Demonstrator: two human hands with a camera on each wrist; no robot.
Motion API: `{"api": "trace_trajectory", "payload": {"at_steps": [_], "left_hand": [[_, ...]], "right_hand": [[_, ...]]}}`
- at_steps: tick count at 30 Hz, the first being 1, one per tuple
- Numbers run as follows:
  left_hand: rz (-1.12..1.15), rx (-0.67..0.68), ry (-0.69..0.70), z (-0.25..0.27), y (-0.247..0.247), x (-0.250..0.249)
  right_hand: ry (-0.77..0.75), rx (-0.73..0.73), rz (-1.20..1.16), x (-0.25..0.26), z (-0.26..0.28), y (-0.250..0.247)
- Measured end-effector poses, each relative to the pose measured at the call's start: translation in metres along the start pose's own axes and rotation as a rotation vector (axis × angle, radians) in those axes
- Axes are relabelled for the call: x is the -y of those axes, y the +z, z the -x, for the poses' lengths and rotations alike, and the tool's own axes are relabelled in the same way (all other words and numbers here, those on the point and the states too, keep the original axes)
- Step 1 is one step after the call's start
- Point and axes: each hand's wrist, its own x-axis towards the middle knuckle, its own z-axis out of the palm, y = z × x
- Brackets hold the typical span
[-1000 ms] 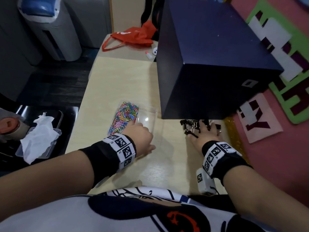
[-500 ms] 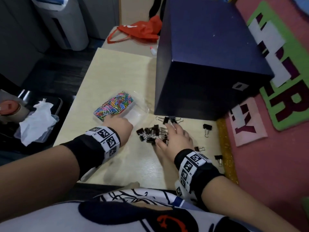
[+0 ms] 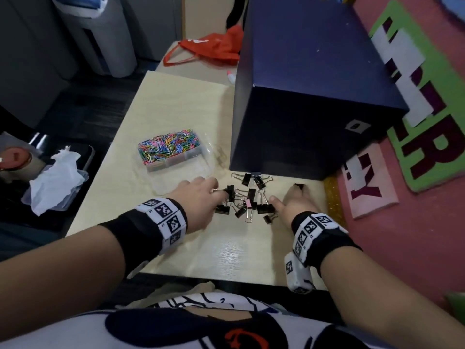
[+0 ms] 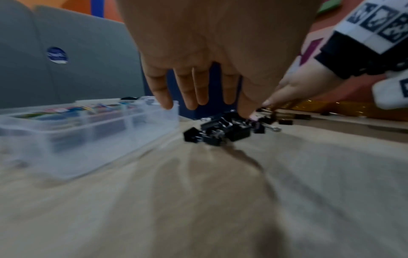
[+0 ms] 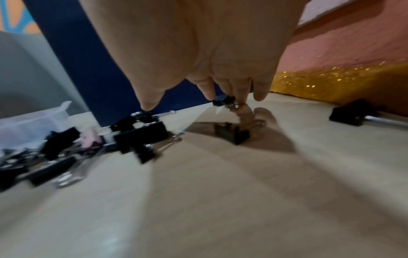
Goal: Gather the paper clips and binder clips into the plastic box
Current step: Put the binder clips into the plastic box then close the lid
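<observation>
A clear plastic box (image 3: 181, 161) (image 4: 92, 125) holds colourful paper clips (image 3: 167, 147) in its far half. A loose pile of black binder clips (image 3: 247, 200) (image 4: 223, 130) (image 5: 132, 137), one pink among them, lies on the table in front of the dark blue box. My left hand (image 3: 214, 192) (image 4: 205, 104) is at the pile's left edge, fingers straight, thumb touching the clips. My right hand (image 3: 286, 195) (image 5: 194, 104) is at the pile's right side, its straight fingertips (image 5: 239, 99) pressing on a small black clip (image 5: 224, 101). Another stray clip (image 5: 351, 113) lies further right.
A large dark blue box (image 3: 314, 96) stands at the back right of the pale table (image 3: 176, 102). A gold glitter strip (image 3: 332, 197) and pink wall border the right edge. A red bag (image 3: 211, 50) lies behind. Tissue in a container (image 3: 55, 177) sits left, off the table.
My left hand has left the plastic box and moved right to the pile. My right hand has come off the pile and moved right onto a stray clip.
</observation>
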Motion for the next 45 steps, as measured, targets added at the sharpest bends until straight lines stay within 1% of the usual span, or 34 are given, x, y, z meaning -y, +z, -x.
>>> {"api": "trace_trajectory", "payload": {"at_steps": [2,4,5,6,7,9,11,12,14,15,17,20,23,26,29,32,37,42,45], "left_hand": [[-0.007,0.063,0.047,-0.003,0.007,-0.008],[-0.043,0.117,0.056,-0.006,0.014,-0.010],[-0.062,0.134,0.051,-0.008,0.019,-0.009],[-0.079,0.140,0.046,-0.009,0.023,-0.007],[-0.089,0.128,0.040,-0.011,0.028,-0.004],[-0.093,0.096,0.019,-0.013,0.034,0.002],[-0.083,0.090,-0.005,-0.014,0.037,0.006],[-0.072,0.093,-0.010,-0.015,0.037,0.007],[-0.049,0.096,-0.023,-0.015,0.038,0.008],[-0.043,0.095,-0.029,-0.014,0.039,0.009],[-0.027,0.093,-0.040,-0.013,0.040,0.011],[-0.003,0.081,-0.044,-0.010,0.041,0.016],[-0.001,0.056,-0.056,-0.005,0.040,0.019],[-0.003,0.020,-0.050,0.000,0.036,0.022],[0.036,-0.038,-0.039,0.005,0.027,0.023],[0.084,-0.088,-0.027,0.010,0.016,0.029],[0.153,-0.122,-0.048,0.014,0.004,0.055],[0.192,-0.129,-0.088,0.015,-0.002,0.087],[0.193,-0.133,-0.122,0.014,-0.004,0.102]], "right_hand": [[-0.131,-0.044,0.012,0.008,0.012,0.007],[-0.254,-0.085,0.029,0.013,0.023,0.017],[-0.281,-0.101,0.054,0.014,0.027,0.019],[-0.268,-0.116,0.085,0.014,0.029,0.019],[-0.224,-0.140,0.122,0.013,0.031,0.017],[-0.047,-0.146,0.208,0.009,0.031,0.009],[0.161,-0.078,0.244,0.002,0.026,0.005],[0.233,-0.031,0.276,0.000,0.025,0.006],[0.258,0.030,0.334,-0.003,0.021,0.013],[0.252,0.033,0.351,-0.002,0.021,0.015],[0.243,0.004,0.302,0.003,0.021,0.019],[0.116,-0.065,0.191,0.019,0.026,0.023],[-0.037,-0.033,0.071,0.035,0.027,0.026],[-0.142,0.005,-0.015,0.046,0.030,0.027],[-0.216,0.036,0.043,0.057,0.034,0.031],[-0.296,0.036,0.092,0.068,0.035,0.037],[-0.359,0.053,0.117,0.089,0.038,0.039],[-0.352,0.063,0.159,0.100,0.035,0.042],[-0.356,0.071,0.132,0.101,0.032,0.042]]}}
